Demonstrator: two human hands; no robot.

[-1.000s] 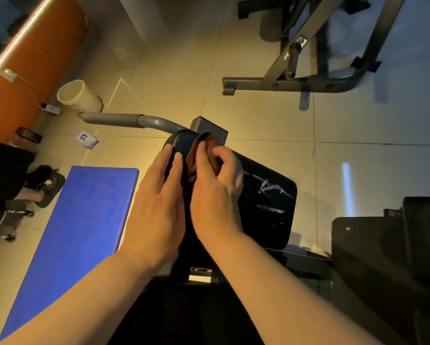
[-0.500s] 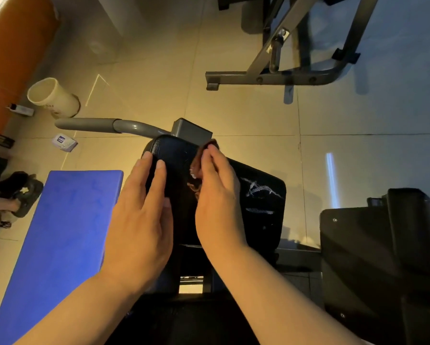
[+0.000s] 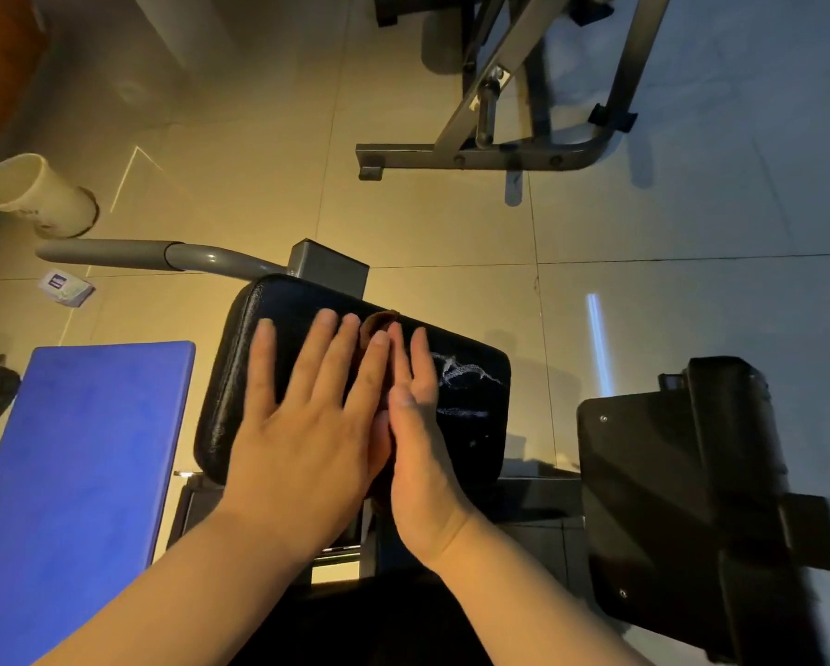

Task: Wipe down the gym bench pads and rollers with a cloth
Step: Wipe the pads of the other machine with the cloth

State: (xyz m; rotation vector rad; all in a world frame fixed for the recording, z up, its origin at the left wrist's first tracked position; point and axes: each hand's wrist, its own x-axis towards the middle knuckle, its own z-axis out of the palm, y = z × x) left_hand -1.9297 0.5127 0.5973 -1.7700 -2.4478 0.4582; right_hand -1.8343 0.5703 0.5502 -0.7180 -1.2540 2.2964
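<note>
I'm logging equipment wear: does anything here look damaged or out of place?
Yes. The black pad shows pale, ragged tears in its cover, right of the right hand. A small white packet also lies loose on the floor at left.

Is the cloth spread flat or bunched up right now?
Bunched, as far as it shows: only a brown wad of cloth pokes out between left hand and right hand on the pad; the rest is hidden.
</note>
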